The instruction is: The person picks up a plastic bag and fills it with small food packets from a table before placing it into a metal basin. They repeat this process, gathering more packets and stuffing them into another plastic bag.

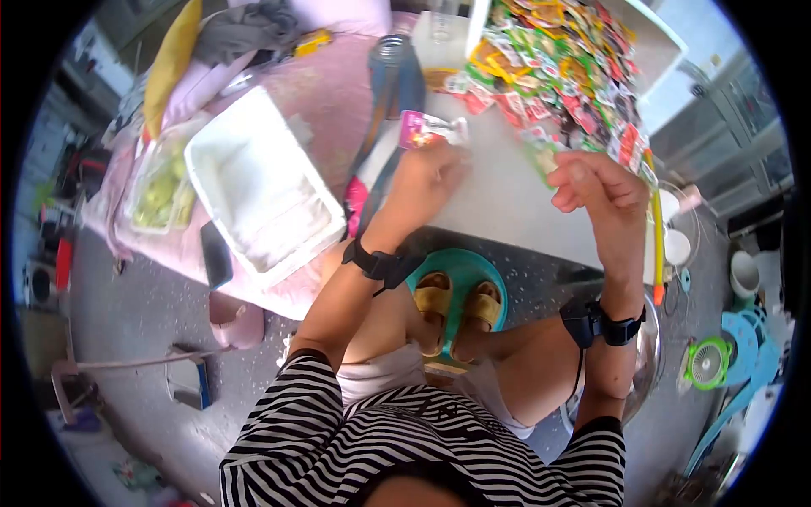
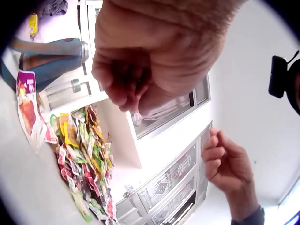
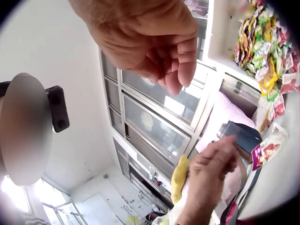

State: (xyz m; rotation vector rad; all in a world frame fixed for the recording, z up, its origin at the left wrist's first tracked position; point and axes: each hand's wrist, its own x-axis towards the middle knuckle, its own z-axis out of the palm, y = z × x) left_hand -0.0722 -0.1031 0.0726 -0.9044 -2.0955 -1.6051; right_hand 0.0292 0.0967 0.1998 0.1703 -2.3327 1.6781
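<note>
My left hand is raised over the left part of the white table, beside a purple-and-white packet. In the left wrist view the fingers of this hand are curled in towards the thumb, and nothing shows between them. That same packet lies on the table below it. My right hand hovers near the front of a heap of colourful small packets, by a blurred green one. Its fingers bend loosely and appear empty in the right wrist view.
The heap spills from a white box at the back. Beside the table stands a blue-sleeved bottle. On the pink cloth are a white foam box, a clear tub of green items and a phone. Sandalled feet rest in a teal basin.
</note>
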